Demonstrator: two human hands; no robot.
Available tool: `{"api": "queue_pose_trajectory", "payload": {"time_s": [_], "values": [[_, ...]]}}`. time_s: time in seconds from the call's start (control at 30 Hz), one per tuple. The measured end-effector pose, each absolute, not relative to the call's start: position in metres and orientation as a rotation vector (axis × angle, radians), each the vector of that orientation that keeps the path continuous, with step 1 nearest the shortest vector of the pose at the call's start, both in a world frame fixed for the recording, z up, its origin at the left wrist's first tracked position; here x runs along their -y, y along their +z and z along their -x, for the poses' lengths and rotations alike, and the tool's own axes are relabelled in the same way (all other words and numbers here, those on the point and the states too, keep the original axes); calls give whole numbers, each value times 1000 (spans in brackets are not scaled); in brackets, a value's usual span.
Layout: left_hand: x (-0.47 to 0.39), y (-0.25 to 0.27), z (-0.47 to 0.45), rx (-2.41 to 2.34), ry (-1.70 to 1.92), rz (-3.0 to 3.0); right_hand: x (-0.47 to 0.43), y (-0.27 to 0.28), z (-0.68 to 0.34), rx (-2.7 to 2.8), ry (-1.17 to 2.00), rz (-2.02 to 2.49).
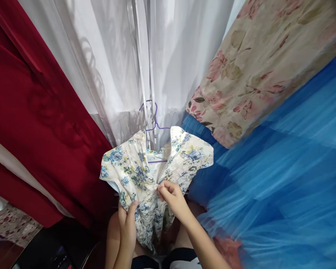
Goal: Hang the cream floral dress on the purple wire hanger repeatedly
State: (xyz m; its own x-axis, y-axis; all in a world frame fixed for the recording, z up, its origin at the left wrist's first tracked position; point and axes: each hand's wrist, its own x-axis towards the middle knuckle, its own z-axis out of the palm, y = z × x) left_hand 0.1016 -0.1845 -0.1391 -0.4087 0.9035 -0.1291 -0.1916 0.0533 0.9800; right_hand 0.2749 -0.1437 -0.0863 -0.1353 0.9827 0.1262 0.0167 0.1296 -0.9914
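Observation:
A white blouse with blue floral print [140,173] hangs on a purple hanger [156,123], its shoulders spread over the hanger's arms. At the garment's left side, my left hand [128,224] grips the fabric between thumb and fingers. My right hand [170,192] pinches the cloth at the bottom of the V-shaped neckline, near the middle of the front. Whether a button or other fastener lies under the right fingertips is hidden. Below my hands the lower part of the blouse hangs in gathered folds over my lap.
Pale metal bars [142,74] stand behind the hanger, in front of white curtains [176,48]. Red fabric [42,112] hangs on the left. Beige floral cloth [246,78] and a layered blue tulle garment [282,175] hang on the right. A dark object [47,246] is at the lower left.

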Motion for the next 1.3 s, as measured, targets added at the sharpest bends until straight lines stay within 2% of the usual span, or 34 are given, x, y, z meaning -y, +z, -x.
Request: {"api": "queue_pose_trajectory", "payload": {"time_s": [0.1, 0.23, 0.37, 0.47, 0.63, 0.73, 0.83, 0.9, 1.03, 1.3], "values": [[186, -137, -119, -1545, 1843, -1113, 152, -90, -273, 1272, 1339, 1050], [167, -134, -145, -1297, 1496, -1528, 164, -91, -273, 1176, 1443, 1032], [145, -129, -152, -1205, 1336, -1778, 158, -79, -284, 1178, 1416, 1083], [143, -122, -145, -1133, 1138, -2012, 132, -49, -296, 1125, 1342, 1023], [153, -116, -134, -1190, 867, -2261, 79, 39, -310, 993, 1021, 828], [157, -120, -129, -1235, 875, -2183, 79, 63, -312, 1298, 993, 887], [160, -127, -128, -1273, 944, -2080, 102, 35, -311, 1726, 960, 1144], [164, -132, -130, -1282, 983, -2024, 116, -2, -309, 1794, 816, 1328], [172, -133, -140, -1222, 975, -2011, 123, -61, -308, 1848, 547, 1406], [175, -130, -144, -1224, 971, -1989, 110, -69, -323, 1941, 465, 1168]]}}
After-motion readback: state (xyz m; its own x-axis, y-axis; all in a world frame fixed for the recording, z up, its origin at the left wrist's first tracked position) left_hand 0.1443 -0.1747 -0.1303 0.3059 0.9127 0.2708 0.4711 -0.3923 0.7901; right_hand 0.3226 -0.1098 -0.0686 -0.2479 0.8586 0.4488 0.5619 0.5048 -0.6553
